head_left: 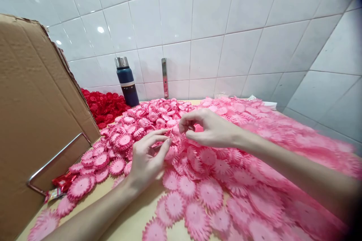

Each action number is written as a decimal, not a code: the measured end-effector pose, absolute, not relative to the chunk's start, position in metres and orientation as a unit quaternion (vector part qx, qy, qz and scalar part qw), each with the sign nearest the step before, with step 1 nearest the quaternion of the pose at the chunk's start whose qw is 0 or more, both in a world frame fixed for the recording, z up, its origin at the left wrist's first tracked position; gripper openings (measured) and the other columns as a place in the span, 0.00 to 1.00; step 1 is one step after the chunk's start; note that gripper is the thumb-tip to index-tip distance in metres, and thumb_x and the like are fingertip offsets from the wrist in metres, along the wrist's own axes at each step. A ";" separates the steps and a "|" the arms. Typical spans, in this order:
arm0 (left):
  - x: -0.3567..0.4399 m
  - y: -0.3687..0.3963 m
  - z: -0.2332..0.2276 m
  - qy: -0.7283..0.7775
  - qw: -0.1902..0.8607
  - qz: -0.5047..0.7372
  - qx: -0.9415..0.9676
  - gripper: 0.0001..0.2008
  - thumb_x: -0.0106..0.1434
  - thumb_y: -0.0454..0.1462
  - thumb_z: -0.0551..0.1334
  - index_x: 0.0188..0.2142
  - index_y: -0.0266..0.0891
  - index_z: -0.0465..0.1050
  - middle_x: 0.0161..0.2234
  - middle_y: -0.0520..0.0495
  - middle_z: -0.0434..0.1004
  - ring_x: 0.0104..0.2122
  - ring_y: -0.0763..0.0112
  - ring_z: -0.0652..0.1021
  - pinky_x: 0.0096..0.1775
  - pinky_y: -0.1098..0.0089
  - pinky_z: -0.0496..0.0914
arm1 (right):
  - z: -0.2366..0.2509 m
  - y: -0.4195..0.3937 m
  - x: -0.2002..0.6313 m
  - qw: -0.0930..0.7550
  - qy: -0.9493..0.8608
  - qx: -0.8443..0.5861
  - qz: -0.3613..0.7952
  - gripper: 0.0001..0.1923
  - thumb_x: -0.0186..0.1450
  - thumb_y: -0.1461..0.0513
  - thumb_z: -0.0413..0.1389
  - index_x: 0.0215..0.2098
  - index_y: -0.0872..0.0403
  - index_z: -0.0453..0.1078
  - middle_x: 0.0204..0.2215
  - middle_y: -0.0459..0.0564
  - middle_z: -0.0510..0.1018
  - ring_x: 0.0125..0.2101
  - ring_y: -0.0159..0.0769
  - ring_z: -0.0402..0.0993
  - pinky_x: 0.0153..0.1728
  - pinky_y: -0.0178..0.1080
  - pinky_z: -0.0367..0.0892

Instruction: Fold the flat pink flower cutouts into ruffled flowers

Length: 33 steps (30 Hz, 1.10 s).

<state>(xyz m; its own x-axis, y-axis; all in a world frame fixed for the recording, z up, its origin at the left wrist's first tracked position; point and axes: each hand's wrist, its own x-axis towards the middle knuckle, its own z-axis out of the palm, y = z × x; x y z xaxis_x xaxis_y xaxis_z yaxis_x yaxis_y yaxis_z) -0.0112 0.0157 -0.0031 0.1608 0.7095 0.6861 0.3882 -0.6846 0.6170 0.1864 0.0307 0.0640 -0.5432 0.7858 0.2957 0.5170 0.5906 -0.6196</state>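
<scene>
My left hand (148,154) is held over the middle of the pink pile, thumb and fingers drawn close together in a pinch. Facing it, my right hand (207,128) has its fingers curled toward the thumb. A blurred pale pink piece (175,135) shows between the fingertips; which hand grips it is unclear. Around and below them lie scalloped pink flower-shaped discs (210,192), flat with small centre holes. Thicker, layered pink rosettes (124,140) are heaped to the left of my left hand.
A cardboard box (42,120) with a metal wire frame (56,158) stands at left, red wrappers (64,181) beside it. Behind are red rosettes (106,105), a dark blue bottle (128,84) and a metal bracket (164,77) on the tiled wall (209,15).
</scene>
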 end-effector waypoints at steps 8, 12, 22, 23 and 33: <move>-0.011 0.014 -0.003 0.330 0.123 0.532 0.770 0.05 0.61 0.31 0.62 0.35 0.36 0.78 0.43 0.41 0.80 0.42 0.67 0.80 0.41 0.72 0.76 | 0.063 0.027 0.183 0.285 -0.844 -0.387 0.237 0.09 0.61 0.58 0.58 0.28 0.56 0.69 0.21 0.46 0.73 0.23 0.30 0.67 0.23 0.33 0.61; -0.011 0.015 -0.004 0.327 0.109 0.533 0.773 0.05 0.61 0.30 0.62 0.34 0.35 0.78 0.42 0.40 0.80 0.41 0.67 0.80 0.40 0.73 0.75 | 0.068 0.026 0.183 0.232 -0.869 -0.373 0.229 0.11 0.63 0.59 0.55 0.26 0.56 0.71 0.21 0.47 0.74 0.22 0.28 0.65 0.22 0.33 0.59; -0.010 0.013 0.000 0.382 0.152 0.554 0.724 0.04 0.60 0.33 0.64 0.32 0.36 0.78 0.38 0.43 0.81 0.39 0.68 0.81 0.42 0.72 0.75 | 0.067 0.021 0.180 0.270 -0.821 -0.404 0.300 0.07 0.58 0.65 0.50 0.21 0.55 0.63 0.17 0.42 0.67 0.19 0.27 0.61 0.19 0.31 0.55; -0.010 0.013 0.000 0.390 0.170 0.557 0.713 0.04 0.60 0.34 0.64 0.32 0.36 0.78 0.38 0.44 0.81 0.39 0.68 0.81 0.42 0.71 0.75 | 0.068 0.021 0.180 0.268 -0.816 -0.400 0.319 0.07 0.58 0.65 0.50 0.22 0.55 0.63 0.18 0.42 0.68 0.19 0.26 0.61 0.19 0.31 0.56; -0.012 0.008 -0.002 0.319 0.082 0.541 0.774 0.06 0.59 0.29 0.64 0.35 0.35 0.79 0.41 0.43 0.81 0.41 0.68 0.80 0.43 0.71 0.75 | 0.060 0.020 0.178 0.268 -0.854 -0.422 0.144 0.11 0.56 0.65 0.53 0.19 0.54 0.56 0.14 0.41 0.64 0.17 0.26 0.57 0.19 0.33 0.52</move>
